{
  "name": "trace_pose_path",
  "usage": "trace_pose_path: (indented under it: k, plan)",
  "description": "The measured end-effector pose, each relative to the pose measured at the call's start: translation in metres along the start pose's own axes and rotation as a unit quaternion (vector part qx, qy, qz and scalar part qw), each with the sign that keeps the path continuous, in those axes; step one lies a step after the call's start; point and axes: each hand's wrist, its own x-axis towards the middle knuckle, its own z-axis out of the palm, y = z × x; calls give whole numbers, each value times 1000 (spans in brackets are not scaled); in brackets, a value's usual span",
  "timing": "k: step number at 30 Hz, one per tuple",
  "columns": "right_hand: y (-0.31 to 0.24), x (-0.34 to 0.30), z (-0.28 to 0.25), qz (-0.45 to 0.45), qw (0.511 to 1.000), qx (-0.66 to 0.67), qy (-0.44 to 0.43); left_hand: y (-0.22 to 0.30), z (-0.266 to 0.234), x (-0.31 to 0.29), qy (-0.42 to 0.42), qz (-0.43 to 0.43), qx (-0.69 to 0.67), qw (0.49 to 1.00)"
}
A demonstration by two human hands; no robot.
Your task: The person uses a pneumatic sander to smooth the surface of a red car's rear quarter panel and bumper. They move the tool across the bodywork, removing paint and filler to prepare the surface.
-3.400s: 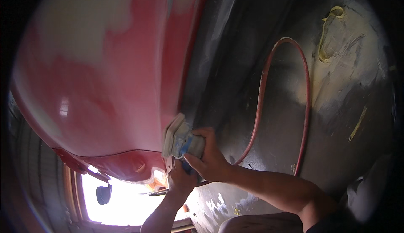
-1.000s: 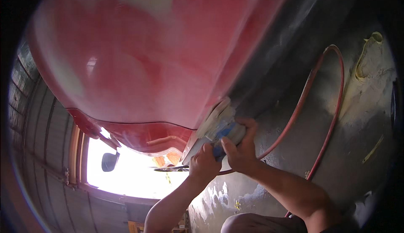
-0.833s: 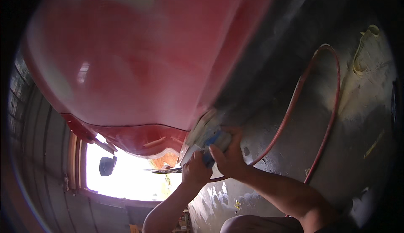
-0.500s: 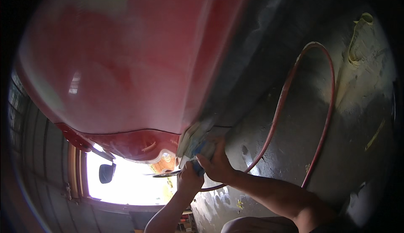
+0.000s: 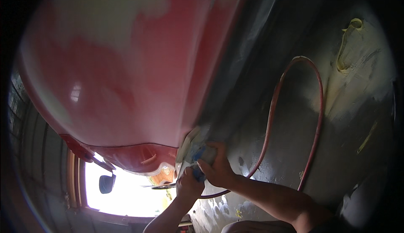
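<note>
Both my hands are wrapped round a blue and grey air sander (image 5: 196, 152). Its long pale pad lies against the lower edge of a red car body panel (image 5: 139, 94). My left hand (image 5: 190, 185) grips the end nearer me, by the hose. On the sander's right side is my right hand (image 5: 217, 168), its fingers curled over the top and its thumb toward the left hand. Large pale, dull patches break up the panel's red paint. My fingers partly cover the tool's body.
A red hose (image 5: 318, 107) loops over the grey floor (image 5: 277, 161) on the right and runs behind my right wrist to the hands. Crumpled yellowish tape (image 5: 343, 52) lies far right. A side mirror (image 5: 107, 183) hangs before a bright opening at left.
More of the pale patches has come into view on the panel. The hose loop and tape appear lower and farther left. Both hands keep their hold on the sander against the panel edge.
</note>
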Motion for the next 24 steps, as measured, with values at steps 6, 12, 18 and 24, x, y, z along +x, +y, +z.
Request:
trace_pose_path:
  k: [6,12,18,24]
  plan:
    - [-64,42,-51,-70,995,-31,58,82,-50,25,-9,65,14,998]
    - [-126,92,-95,-196,972,-51,116,154,-95,42,28,109,3,994]
    - [-177,128,-139,-239,960,-24,143,226,-133,57,37,118,19,992]
    - [-259,155,-142,-238,958,-29,155,264,-191,65,87,120,-34,988]
